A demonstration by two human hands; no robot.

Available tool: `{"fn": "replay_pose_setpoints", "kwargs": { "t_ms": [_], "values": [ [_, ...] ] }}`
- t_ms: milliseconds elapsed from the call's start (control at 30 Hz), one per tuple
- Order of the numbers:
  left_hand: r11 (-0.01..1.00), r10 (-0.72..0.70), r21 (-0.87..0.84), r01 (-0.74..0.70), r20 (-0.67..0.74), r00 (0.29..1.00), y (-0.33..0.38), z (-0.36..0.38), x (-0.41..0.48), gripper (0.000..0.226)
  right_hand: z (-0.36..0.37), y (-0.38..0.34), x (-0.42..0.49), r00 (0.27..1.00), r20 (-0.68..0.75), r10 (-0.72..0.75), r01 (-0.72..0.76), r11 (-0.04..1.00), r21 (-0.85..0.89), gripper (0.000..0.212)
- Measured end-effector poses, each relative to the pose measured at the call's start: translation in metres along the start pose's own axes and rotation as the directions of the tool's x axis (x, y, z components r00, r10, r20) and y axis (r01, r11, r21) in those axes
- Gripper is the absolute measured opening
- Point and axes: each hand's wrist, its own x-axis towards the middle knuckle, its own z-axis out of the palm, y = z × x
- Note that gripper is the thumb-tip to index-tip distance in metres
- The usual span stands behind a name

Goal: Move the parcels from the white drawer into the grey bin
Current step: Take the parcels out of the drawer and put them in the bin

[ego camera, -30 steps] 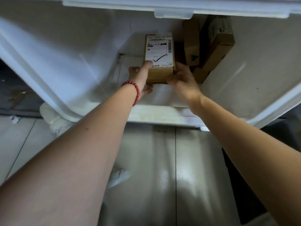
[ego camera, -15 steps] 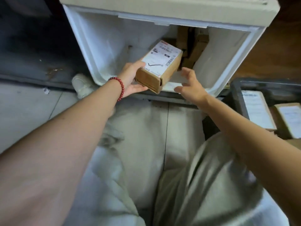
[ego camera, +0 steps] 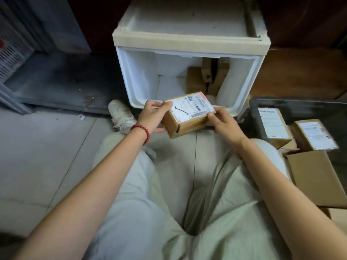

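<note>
I hold a brown cardboard parcel (ego camera: pixel 187 114) with a white shipping label, just in front of the open white drawer (ego camera: pixel 131 79). My left hand (ego camera: pixel 153 117), with a red bead bracelet at the wrist, grips its left end. My right hand (ego camera: pixel 222 122) grips its right end. Several more brown parcels (ego camera: pixel 205 79) stand at the back right of the drawer. The grey bin (ego camera: pixel 255 117) sits on the floor to the right and holds labelled parcels (ego camera: pixel 274 124).
The drawer belongs to a white plastic cabinet (ego camera: pixel 189 40). My legs in pale trousers (ego camera: pixel 135 194) and a white shoe (ego camera: pixel 122 113) are on the tiled floor. A plain cardboard box (ego camera: pixel 315 177) lies at the right. A dark metal ledge (ego camera: pixel 56 81) lies at the left.
Both hands have lifted the labelled parcel out of the drawer and drawn it back toward me. The view has pulled away, and the grey bin now shows at the right.
</note>
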Motion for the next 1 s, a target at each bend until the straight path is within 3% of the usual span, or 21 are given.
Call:
{"fn": "replay_pose_setpoints", "kwargs": {
  "t_ms": [100, 200, 367, 567, 767, 1000],
  "values": [
    [0.994, 0.056, -0.087, -0.062, -0.069, 0.996, 0.001, 0.004, -0.003, 0.04, -0.002, 0.0, -0.004, 1.0, -0.005, -0.012, 0.012, 0.999, 0.032, 0.032],
    [0.981, 0.135, -0.123, -0.149, -0.116, 0.984, 0.001, 0.012, -0.007, 0.028, -0.004, 0.001, -0.005, 0.999, -0.042, 0.006, -0.002, 0.995, 0.104, 0.04],
    [0.986, 0.161, -0.047, -0.163, -0.035, 0.986, -0.007, 0.016, -0.012, 0.019, -0.005, 0.0, -0.002, 0.975, -0.218, 0.046, 0.002, 0.977, 0.215, 0.031],
    [0.983, 0.173, 0.047, -0.176, 0.063, 0.983, -0.011, 0.012, -0.006, 0.01, -0.008, -0.002, 0.001, 0.988, -0.153, 0.028, -0.001, 0.985, 0.17, 0.04],
    [0.968, 0.217, 0.117, -0.221, 0.046, 0.975, -0.012, 0.013, -0.001, 0.027, -0.007, -0.007, 0.0, 0.993, -0.088, 0.075, -0.055, 0.976, 0.213, 0.066],
    [0.967, 0.207, 0.144, -0.208, 0.021, 0.978, -0.009, 0.013, -0.003, 0.039, -0.005, -0.01, 0.0, 0.989, -0.098, 0.108, -0.075, 0.952, 0.298, 0.06]
  ]
}}
